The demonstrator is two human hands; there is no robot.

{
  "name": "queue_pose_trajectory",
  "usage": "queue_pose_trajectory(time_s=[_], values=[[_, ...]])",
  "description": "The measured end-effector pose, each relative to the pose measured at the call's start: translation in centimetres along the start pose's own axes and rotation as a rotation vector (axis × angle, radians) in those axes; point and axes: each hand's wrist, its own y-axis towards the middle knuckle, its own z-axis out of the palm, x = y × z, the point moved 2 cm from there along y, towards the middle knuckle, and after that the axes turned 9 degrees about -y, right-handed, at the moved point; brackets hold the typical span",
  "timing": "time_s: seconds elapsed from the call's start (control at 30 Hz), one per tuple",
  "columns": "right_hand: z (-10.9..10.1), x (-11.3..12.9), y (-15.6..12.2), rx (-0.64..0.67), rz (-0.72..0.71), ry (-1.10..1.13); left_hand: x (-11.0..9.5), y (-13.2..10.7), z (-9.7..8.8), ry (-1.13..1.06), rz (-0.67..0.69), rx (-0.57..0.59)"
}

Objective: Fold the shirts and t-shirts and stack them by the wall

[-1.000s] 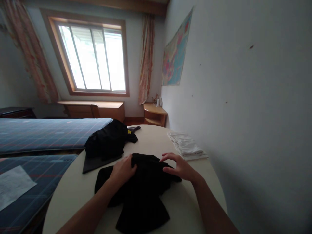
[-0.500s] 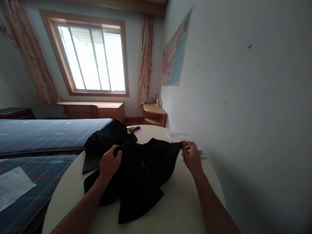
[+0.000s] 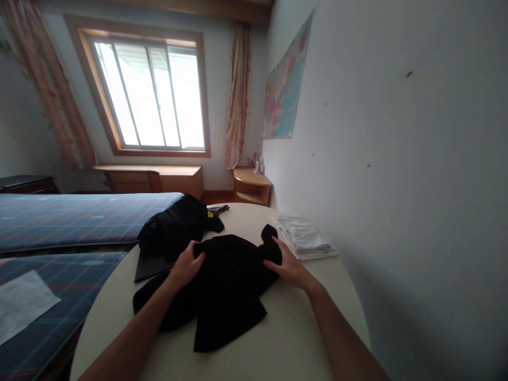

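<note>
A black garment (image 3: 234, 286), perhaps a shirt, lies bunched on the round white table (image 3: 293, 338). At its upper left edge my left hand (image 3: 188, 264) pinches the cloth between thumb and fingers. My right hand (image 3: 286, 264) grips the right side, where a piece of the fabric is folded up between thumb and fingers. The garment's lower flaps rest on the tabletop, and its pink mark is mostly hidden in the folds.
Behind my left hand sits a heap of black clothes (image 3: 170, 225) with a yellow tag. Folded white cloth (image 3: 304, 236) lies at the table's right, near the wall (image 3: 416, 211). Two plaid mattresses (image 3: 79, 219) stand to the left, one bearing a white paper (image 3: 26, 301).
My right hand has moved left and inward, folding the garment's right edge over. The white cloth behind it now shows more fully. The pink mark has mostly gone from sight.
</note>
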Motion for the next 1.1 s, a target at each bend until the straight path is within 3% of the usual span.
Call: queue_pose_trajectory(time_s=[0.17,0.3,0.4,0.47,0.63,0.73,0.83,1.03,1.1], values=[[-0.1,1.5,-0.7,0.201,-0.077,-0.031,-1.1,-0.8,0.3,0.094,-0.017,0.158],[-1.4,1.6,-0.9,0.238,-0.011,-0.072,-2.8,-2.2,-0.1,-0.107,0.004,0.408],[-2.5,1.5,-0.9,0.261,0.078,-0.035,-3.3,-2.9,-0.4,-0.285,-0.08,0.551],[-3.2,1.3,-0.7,0.198,0.134,0.004,-3.1,-2.5,-0.7,-0.419,-0.137,0.474],[-4.2,0.3,0.1,-0.241,0.237,0.077,-1.4,0.2,-2.2,-0.853,-0.189,-0.077],[-3.3,-0.6,0.5,-0.264,0.157,0.227,-0.7,0.8,-2.1,-0.956,-0.301,-0.137],[-2.1,-0.9,0.5,-0.148,0.039,0.23,-0.7,0.5,-1.4,-0.774,-0.244,-0.07],[-1.3,0.4,-0.9,0.189,-0.023,-0.09,-2.1,-1.4,-0.4,0.03,0.22,-0.002],[-1.3,0.9,-1.2,0.246,-0.041,-0.12,-3.1,-2.2,-0.6,0.143,0.363,0.117]])
